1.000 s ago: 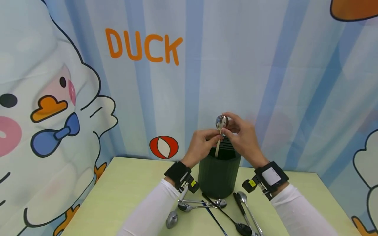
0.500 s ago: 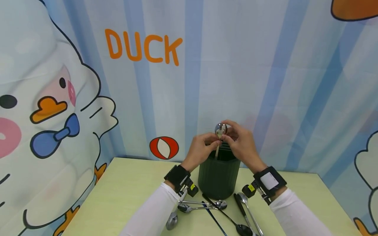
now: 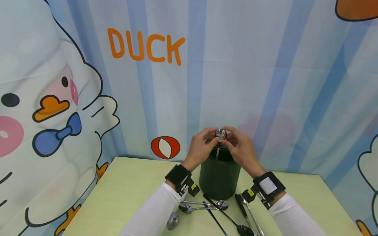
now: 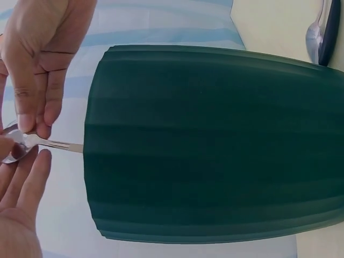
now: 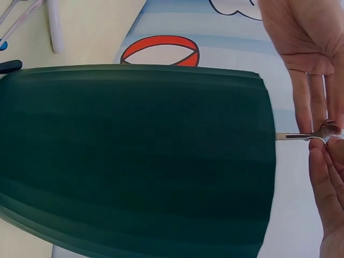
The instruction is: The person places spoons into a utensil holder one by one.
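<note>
Both hands pinch a spoon [image 3: 220, 135] by its shiny metal bowl. It points upward, its thin pale handle reaching down into a dark green ribbed bin [image 3: 220, 180]. My left hand [image 3: 198, 149] grips it from the left, thumb at the base of the bowl. On the opposite side, my right hand [image 3: 243, 149] has its fingers behind the bowl and its thumb in front. The left wrist view shows the metal neck of the spoon [image 4: 54, 144] running past the bin's rim; the lower part of the handle is hidden inside.
Several utensils lie on the pale yellow table [image 3: 133, 186] before the bin: metal spoons [image 3: 172, 221], a black spoon [image 3: 243, 230], a slim blue stick [image 3: 215, 219] and a black-handled utensil [image 3: 241, 205]. A duck-printed curtain [image 3: 236, 65] hangs close behind.
Both hands have come down with the spoon, so its handle sits deeper in the bin. The left fingers have shifted up from the handle to the bowl.
</note>
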The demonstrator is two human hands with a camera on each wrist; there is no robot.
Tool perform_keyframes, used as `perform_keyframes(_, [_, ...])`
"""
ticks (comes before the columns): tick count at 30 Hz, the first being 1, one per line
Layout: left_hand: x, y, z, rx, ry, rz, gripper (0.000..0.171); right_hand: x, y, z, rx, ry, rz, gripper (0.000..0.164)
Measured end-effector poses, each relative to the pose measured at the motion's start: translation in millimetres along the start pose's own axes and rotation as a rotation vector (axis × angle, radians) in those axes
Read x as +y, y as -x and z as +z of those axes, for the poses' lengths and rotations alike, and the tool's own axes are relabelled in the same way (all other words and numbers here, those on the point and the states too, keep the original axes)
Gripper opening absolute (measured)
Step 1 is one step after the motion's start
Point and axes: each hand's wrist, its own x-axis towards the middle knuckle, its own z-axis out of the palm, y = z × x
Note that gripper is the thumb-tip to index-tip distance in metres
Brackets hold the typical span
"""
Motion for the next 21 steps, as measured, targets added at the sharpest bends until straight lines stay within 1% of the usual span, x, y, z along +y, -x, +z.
perform_keyframes(6, [-2.9,1.6,2.1,0.014,-0.023,0.028,0.031,5,5,6,-0.007,0.019,-0.003,0.043])
perform_keyframes(9, [-6.4,4.0,3.7,0.013,-0.043,0.024,0.03,8,8,9,-0.016,0.032,-0.011,0.042])
perform_keyframes(14, [-11.3,8.3,6.1,0.0,-0.097,0.013,0.029,11,13,12,-0.031,0.048,-0.008,0.038])
perform_keyframes(21, [-13.1,13.6,7.6,-0.034,-0.138,0.005,0.023,13,22,15,-0.058,0.045,0.011,0.033])
